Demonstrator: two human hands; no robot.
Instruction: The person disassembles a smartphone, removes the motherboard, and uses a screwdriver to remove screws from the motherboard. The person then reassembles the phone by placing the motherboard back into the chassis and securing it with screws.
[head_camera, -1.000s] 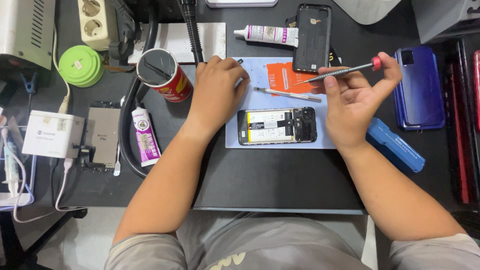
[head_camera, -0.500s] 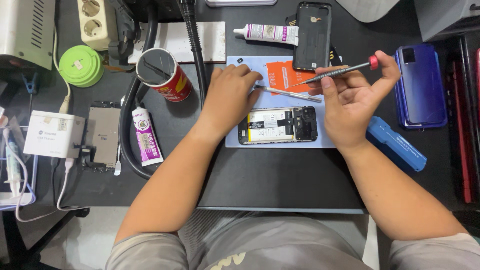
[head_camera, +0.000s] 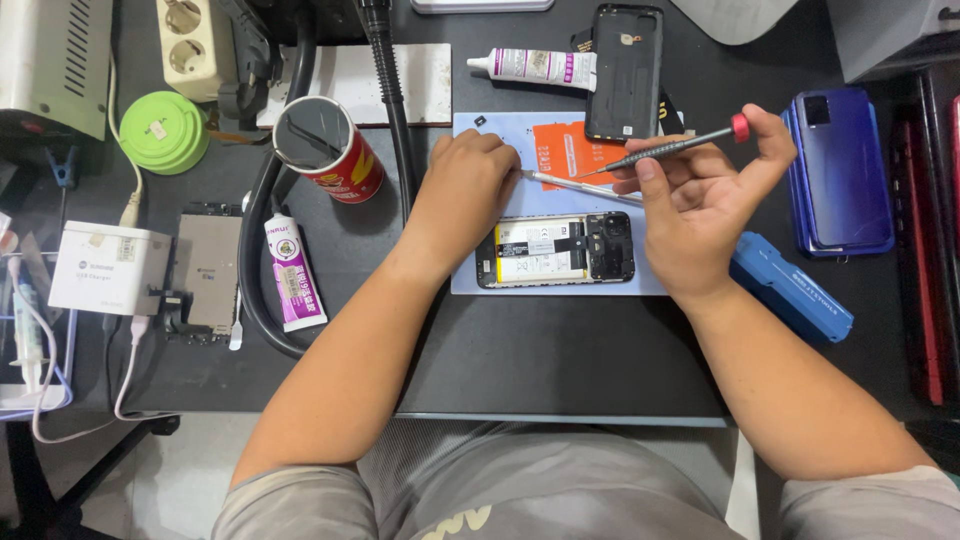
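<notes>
Now, right hand (head_camera: 700, 215): closed around a red-capped screwdriver (head_camera: 670, 148), tip pointing left.
Left hand (head_camera: 465, 195): curled, fingers pinching the near end of metal tweezers (head_camera: 585, 186) on the blue mat (head_camera: 560, 285).
Opened phone (head_camera: 555, 250): lies flat on the mat, long axis left to right, just below both hands, between them.
Nearer hand: right, touching its end.
Nearby: black back cover (head_camera: 625, 70), blue tool case (head_camera: 790, 287).
</notes>
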